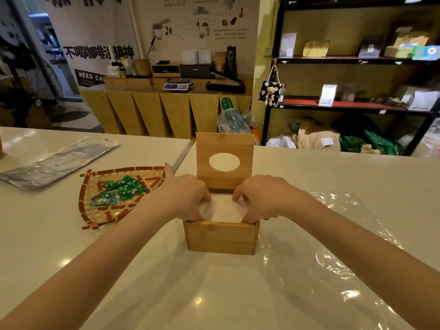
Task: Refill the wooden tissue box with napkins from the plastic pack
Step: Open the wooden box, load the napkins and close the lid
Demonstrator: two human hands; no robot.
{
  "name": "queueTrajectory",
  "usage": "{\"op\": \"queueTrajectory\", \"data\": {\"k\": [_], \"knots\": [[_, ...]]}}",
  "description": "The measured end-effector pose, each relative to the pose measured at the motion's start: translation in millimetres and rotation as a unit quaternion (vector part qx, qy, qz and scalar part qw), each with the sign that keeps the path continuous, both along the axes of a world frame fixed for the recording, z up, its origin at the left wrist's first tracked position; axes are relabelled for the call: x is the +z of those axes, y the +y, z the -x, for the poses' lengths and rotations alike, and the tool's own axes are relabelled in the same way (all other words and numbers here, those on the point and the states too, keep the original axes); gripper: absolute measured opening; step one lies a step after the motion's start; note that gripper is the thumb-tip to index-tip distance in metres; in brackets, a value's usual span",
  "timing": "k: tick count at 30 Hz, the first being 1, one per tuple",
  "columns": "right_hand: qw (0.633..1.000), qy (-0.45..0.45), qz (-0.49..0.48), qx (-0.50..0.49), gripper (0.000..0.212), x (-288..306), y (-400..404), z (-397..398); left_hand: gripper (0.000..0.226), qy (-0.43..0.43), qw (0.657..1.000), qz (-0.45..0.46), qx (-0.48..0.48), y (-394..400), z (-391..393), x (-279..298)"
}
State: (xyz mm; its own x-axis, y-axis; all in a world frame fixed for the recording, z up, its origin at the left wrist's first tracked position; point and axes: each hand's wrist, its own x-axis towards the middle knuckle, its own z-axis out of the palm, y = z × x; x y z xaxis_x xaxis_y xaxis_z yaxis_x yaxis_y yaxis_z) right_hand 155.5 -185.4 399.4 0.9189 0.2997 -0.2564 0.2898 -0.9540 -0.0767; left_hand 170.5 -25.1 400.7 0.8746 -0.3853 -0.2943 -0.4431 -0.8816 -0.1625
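Note:
The wooden tissue box (221, 238) stands on the white counter straight ahead, its lid (225, 141) with an oval hole swung up and upright at the back. A white stack of napkins (222, 209) lies inside the box. My left hand (184, 197) presses on the stack's left side, fingers curled down into the box. On the stack's right side my right hand (260, 198) does the same. The empty clear plastic pack (333, 246) lies flat on the counter to the right of the box.
A woven bamboo tray (95, 211) with green wrapped candies (119, 190) sits left of the box. A silver foil bag (57, 160) lies farther left. Behind the counter are a wooden cabinet (166, 110) with a scale and black shelves (357, 60) of goods.

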Motion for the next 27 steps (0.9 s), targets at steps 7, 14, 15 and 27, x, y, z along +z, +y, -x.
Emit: {"op": "queueTrajectory", "data": {"k": [7,14,15,27], "knots": [[0.998,0.014,0.036,0.048,0.055,-0.2,1.7,1.8,0.051,0.035,0.998,0.051,0.009,-5.0,-0.7,-2.5],[0.997,0.047,0.044,0.046,0.056,-2.0,5.3,-0.4,0.055,0.053,0.998,0.045,0.007,-5.6,-7.3,-8.8],[0.997,0.049,0.046,0.048,0.056,-1.7,6.3,-0.1,0.056,0.069,0.996,0.058,0.01,-3.8,-9.4,-9.6],[0.98,0.008,-0.199,0.005,0.029,40.2,-16.0,-4.6,0.029,0.105,0.958,0.262,0.045,10.3,-9.4,27.5]]}}
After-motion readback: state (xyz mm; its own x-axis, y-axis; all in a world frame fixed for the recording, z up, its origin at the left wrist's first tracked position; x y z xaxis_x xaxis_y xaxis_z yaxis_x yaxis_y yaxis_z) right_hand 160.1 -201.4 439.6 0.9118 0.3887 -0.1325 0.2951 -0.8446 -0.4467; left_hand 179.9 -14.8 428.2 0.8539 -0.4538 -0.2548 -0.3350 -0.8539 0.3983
